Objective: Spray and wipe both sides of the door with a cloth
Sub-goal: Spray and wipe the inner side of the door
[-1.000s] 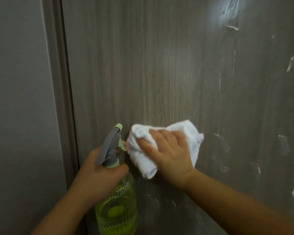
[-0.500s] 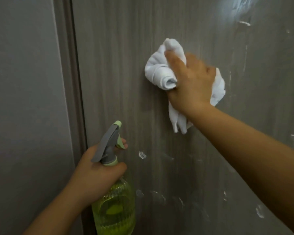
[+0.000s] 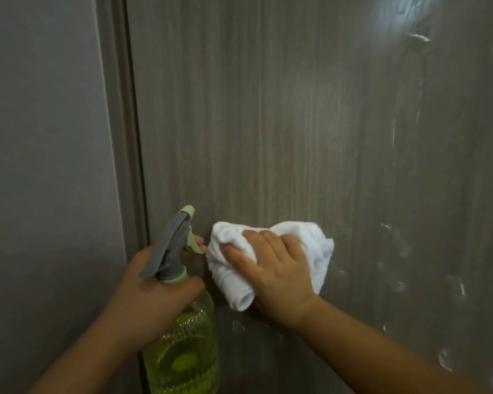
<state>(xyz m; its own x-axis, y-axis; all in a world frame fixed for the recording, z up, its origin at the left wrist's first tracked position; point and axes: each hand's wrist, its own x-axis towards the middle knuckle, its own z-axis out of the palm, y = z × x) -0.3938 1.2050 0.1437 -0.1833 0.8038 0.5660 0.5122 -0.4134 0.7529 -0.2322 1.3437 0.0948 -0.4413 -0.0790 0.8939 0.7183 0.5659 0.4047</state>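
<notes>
A grey wood-grain door fills most of the view, with wet streaks and droplets on its right half. My right hand presses a bunched white cloth flat against the door at lower centre, fingers spread over it and thumb tucked against its fold. My left hand grips the neck of a spray bottle with yellow-green liquid and a grey trigger head, held upright just left of the cloth, a finger on the green trigger.
The door frame runs down the left side of the door, with a plain grey wall beyond it. Wet spray marks remain on the door to the right of the cloth.
My right hand has swept the cloth down the door from the upper middle to lower centre, next to the bottle. My left hand and the bottle have barely moved.
</notes>
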